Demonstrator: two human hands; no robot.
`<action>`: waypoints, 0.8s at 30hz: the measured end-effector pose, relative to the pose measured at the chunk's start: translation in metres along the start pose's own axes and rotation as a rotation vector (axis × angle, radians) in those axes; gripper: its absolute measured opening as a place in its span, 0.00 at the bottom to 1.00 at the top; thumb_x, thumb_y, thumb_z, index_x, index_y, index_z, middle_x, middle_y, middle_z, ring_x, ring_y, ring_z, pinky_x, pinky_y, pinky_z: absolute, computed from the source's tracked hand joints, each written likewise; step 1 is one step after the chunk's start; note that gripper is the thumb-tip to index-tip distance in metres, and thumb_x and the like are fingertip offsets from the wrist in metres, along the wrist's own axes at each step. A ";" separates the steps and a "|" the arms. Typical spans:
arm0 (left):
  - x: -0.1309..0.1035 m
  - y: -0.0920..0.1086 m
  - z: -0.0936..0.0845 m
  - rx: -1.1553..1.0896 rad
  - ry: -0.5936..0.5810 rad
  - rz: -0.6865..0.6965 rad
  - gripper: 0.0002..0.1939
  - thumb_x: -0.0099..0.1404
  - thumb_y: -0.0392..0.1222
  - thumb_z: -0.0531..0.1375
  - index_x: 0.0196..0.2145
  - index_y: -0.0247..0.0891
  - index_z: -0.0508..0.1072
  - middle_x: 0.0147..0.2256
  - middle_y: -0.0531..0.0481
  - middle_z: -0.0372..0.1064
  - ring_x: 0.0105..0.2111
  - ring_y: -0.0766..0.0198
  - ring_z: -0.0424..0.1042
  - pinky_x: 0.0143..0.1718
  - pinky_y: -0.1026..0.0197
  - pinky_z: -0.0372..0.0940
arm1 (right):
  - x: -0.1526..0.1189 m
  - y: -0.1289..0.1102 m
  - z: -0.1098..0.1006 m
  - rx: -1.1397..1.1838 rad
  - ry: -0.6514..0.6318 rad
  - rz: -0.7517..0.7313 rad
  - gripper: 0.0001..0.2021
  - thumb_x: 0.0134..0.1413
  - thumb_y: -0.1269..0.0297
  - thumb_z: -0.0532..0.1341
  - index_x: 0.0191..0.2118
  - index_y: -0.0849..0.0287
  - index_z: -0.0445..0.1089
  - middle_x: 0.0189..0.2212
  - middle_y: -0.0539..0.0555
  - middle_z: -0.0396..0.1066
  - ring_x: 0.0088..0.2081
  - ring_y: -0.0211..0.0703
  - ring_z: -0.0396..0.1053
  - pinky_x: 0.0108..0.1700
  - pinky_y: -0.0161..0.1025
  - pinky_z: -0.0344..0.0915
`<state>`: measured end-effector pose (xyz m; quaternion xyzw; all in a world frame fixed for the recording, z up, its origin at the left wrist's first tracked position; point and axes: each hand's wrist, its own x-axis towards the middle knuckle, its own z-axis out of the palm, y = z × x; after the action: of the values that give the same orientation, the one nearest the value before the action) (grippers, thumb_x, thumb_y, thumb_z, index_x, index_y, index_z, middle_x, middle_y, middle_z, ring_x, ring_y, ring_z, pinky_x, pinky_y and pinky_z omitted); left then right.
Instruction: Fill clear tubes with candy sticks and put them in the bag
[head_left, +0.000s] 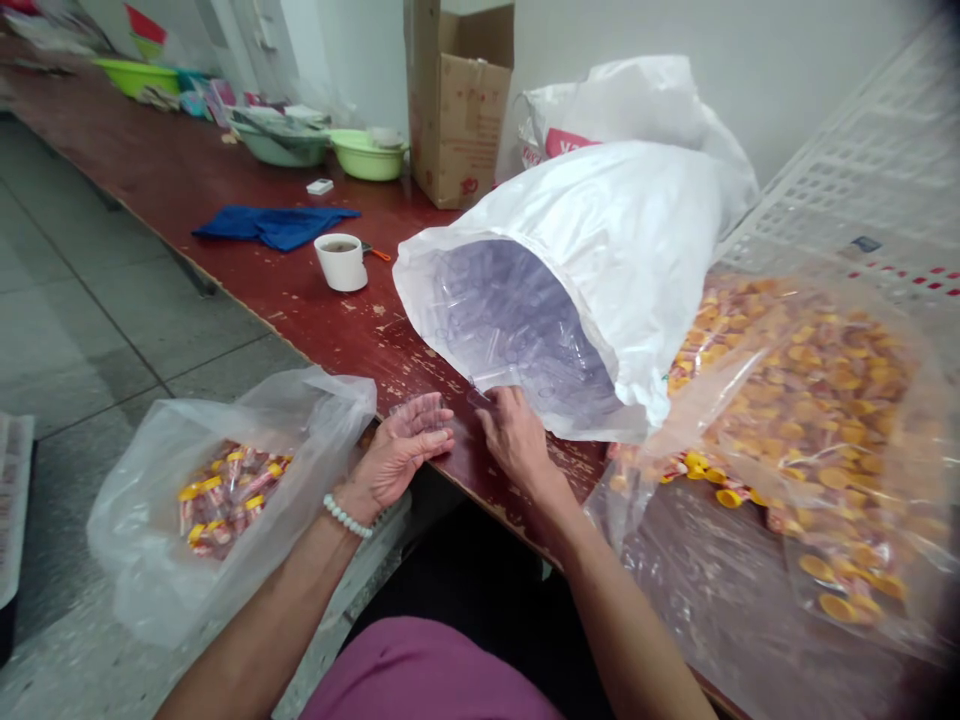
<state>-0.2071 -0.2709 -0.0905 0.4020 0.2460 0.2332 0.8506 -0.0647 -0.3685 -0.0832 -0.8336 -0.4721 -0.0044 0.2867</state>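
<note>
My left hand [401, 450], with a bead bracelet on its wrist, is turned palm up at the table edge. Its curved fingers hold a few clear plastic tubes [417, 408]. Just to the right, my right hand [516, 432] pinches a clear piece [478, 399], seemingly another tube, at the mouth of a large white sack [592, 215]. Inside the sack lies a heap of clear plastic tubes [517, 315]. A clear bag [300, 400] to the left holds small tubes with yellow caps and red-and-white contents [232, 490].
At right, a big clear bag [757, 370] spills yellow-capped pieces [832, 400] beside a white crate [847, 180]. Farther along the red table [262, 285] are a white cup [342, 265], a blue cloth [281, 228], green basins [367, 158] and a cardboard box [469, 130].
</note>
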 end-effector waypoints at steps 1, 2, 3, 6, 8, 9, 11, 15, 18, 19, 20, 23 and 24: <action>-0.001 -0.002 0.002 0.019 -0.002 0.019 0.28 0.48 0.30 0.68 0.48 0.39 0.69 0.41 0.48 0.72 0.39 0.62 0.73 0.43 0.56 0.69 | -0.007 -0.005 0.000 0.193 0.005 0.032 0.09 0.57 0.64 0.57 0.43 0.59 0.66 0.39 0.56 0.69 0.38 0.42 0.67 0.40 0.39 0.64; -0.001 -0.004 0.004 0.043 -0.012 0.044 0.29 0.49 0.31 0.68 0.49 0.40 0.68 0.42 0.48 0.71 0.41 0.62 0.72 0.43 0.57 0.68 | -0.014 -0.010 0.000 0.395 -0.010 0.061 0.10 0.56 0.62 0.57 0.44 0.58 0.65 0.38 0.54 0.70 0.36 0.40 0.69 0.39 0.38 0.65; -0.002 -0.006 0.007 0.072 -0.033 0.072 0.29 0.49 0.32 0.68 0.50 0.41 0.67 0.43 0.48 0.71 0.43 0.61 0.71 0.44 0.58 0.67 | -0.021 -0.015 0.000 0.579 -0.037 0.091 0.11 0.56 0.60 0.58 0.44 0.57 0.64 0.37 0.52 0.71 0.35 0.38 0.69 0.38 0.37 0.66; -0.006 -0.012 0.015 0.203 -0.118 0.148 0.34 0.47 0.32 0.69 0.52 0.42 0.65 0.48 0.47 0.68 0.49 0.60 0.67 0.47 0.62 0.64 | -0.038 -0.023 -0.004 0.870 -0.108 0.174 0.13 0.55 0.58 0.58 0.44 0.57 0.64 0.36 0.51 0.73 0.32 0.37 0.70 0.34 0.35 0.67; -0.008 -0.016 0.021 0.316 -0.151 0.175 0.37 0.46 0.31 0.69 0.53 0.43 0.64 0.49 0.47 0.68 0.50 0.59 0.66 0.48 0.62 0.63 | -0.045 -0.022 -0.011 0.856 -0.134 0.178 0.12 0.56 0.58 0.57 0.43 0.57 0.67 0.35 0.50 0.73 0.32 0.37 0.70 0.34 0.35 0.67; -0.008 -0.017 0.023 0.369 -0.160 0.187 0.37 0.46 0.31 0.69 0.53 0.43 0.64 0.48 0.47 0.68 0.49 0.59 0.67 0.47 0.63 0.63 | -0.047 -0.020 -0.015 0.810 -0.132 0.157 0.11 0.57 0.59 0.57 0.42 0.57 0.68 0.34 0.50 0.73 0.32 0.37 0.70 0.35 0.35 0.67; -0.008 -0.020 0.028 0.462 -0.184 0.211 0.34 0.48 0.32 0.68 0.52 0.41 0.65 0.46 0.47 0.69 0.46 0.60 0.69 0.45 0.63 0.64 | -0.053 -0.016 -0.025 0.660 -0.094 0.072 0.09 0.58 0.62 0.55 0.40 0.56 0.70 0.34 0.51 0.72 0.34 0.38 0.70 0.38 0.37 0.66; -0.007 -0.031 0.042 0.554 -0.197 0.283 0.27 0.49 0.32 0.66 0.48 0.39 0.68 0.44 0.47 0.70 0.42 0.62 0.70 0.44 0.63 0.65 | -0.069 -0.013 -0.048 0.383 0.004 -0.120 0.08 0.57 0.69 0.56 0.38 0.58 0.72 0.36 0.54 0.71 0.40 0.40 0.68 0.44 0.37 0.65; -0.008 -0.041 0.054 0.525 -0.176 0.267 0.24 0.48 0.33 0.66 0.44 0.37 0.68 0.40 0.48 0.70 0.38 0.63 0.71 0.41 0.62 0.66 | -0.084 0.004 -0.074 0.359 0.150 -0.122 0.08 0.58 0.68 0.56 0.41 0.57 0.71 0.36 0.54 0.72 0.40 0.39 0.69 0.43 0.36 0.66; -0.009 -0.045 0.058 0.496 -0.176 0.241 0.23 0.48 0.33 0.66 0.43 0.37 0.68 0.39 0.48 0.70 0.36 0.63 0.71 0.39 0.61 0.67 | -0.090 0.017 -0.085 0.342 0.240 -0.070 0.08 0.58 0.67 0.56 0.41 0.57 0.71 0.36 0.53 0.72 0.38 0.39 0.69 0.42 0.36 0.66; -0.010 -0.047 0.061 0.462 -0.180 0.209 0.23 0.48 0.33 0.66 0.43 0.36 0.68 0.38 0.49 0.70 0.35 0.64 0.70 0.37 0.61 0.67 | -0.096 0.034 -0.095 0.306 0.340 0.010 0.08 0.58 0.65 0.55 0.40 0.56 0.71 0.35 0.53 0.72 0.36 0.39 0.69 0.40 0.36 0.65; -0.015 -0.053 0.067 0.374 -0.204 0.108 0.23 0.47 0.32 0.66 0.42 0.36 0.66 0.36 0.50 0.69 0.31 0.65 0.69 0.32 0.62 0.68 | -0.110 0.099 -0.118 0.103 0.582 0.327 0.12 0.58 0.59 0.54 0.40 0.59 0.70 0.34 0.54 0.72 0.33 0.41 0.68 0.37 0.38 0.64; -0.016 -0.054 0.069 0.362 -0.213 0.079 0.24 0.46 0.32 0.66 0.42 0.36 0.66 0.36 0.50 0.69 0.31 0.66 0.69 0.30 0.62 0.68 | -0.112 0.121 -0.121 0.011 0.552 0.398 0.13 0.57 0.58 0.53 0.40 0.60 0.70 0.34 0.55 0.71 0.32 0.41 0.68 0.38 0.39 0.64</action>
<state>-0.1669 -0.3509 -0.0916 0.5798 0.1769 0.1747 0.7759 0.0003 -0.5621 -0.0708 -0.8752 -0.2047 -0.1712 0.4034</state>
